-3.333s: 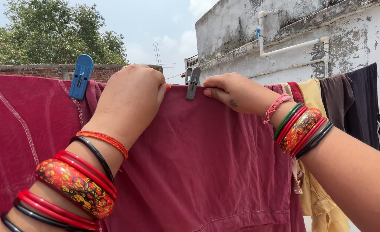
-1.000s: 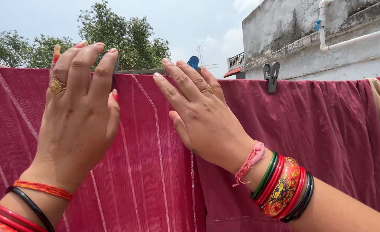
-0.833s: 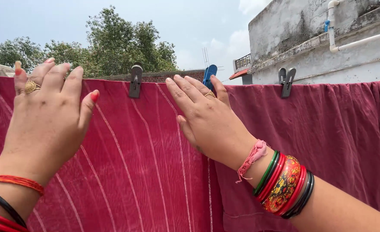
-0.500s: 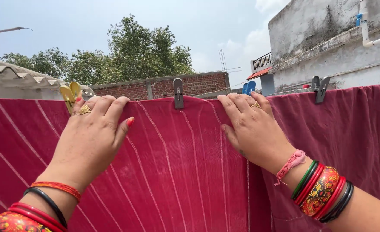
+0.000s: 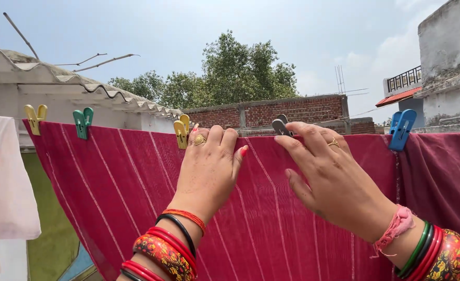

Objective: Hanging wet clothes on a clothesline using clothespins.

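- On a rooftop clothesline, a striped maroon cloth hangs spread, already pinned by yellow, green and grey clips.
- Left hand and right hand, fingers open, rest flat along its top edge.
- Little seems left beyond smoothing.

- Bright, hazy daylight fills the whole scene; the sky is pale blue and washes toward white at the upper right.
- Sun falls from above, lighting the backs of the left hand and right hand.
- Soft shadows lie in the folds of the striped maroon cloth.
- The white cloth at the left edge is nearly blown out.
- Focus is sharp on hands and pegs; the distant trees look slightly softer.
- No motion blur shows.
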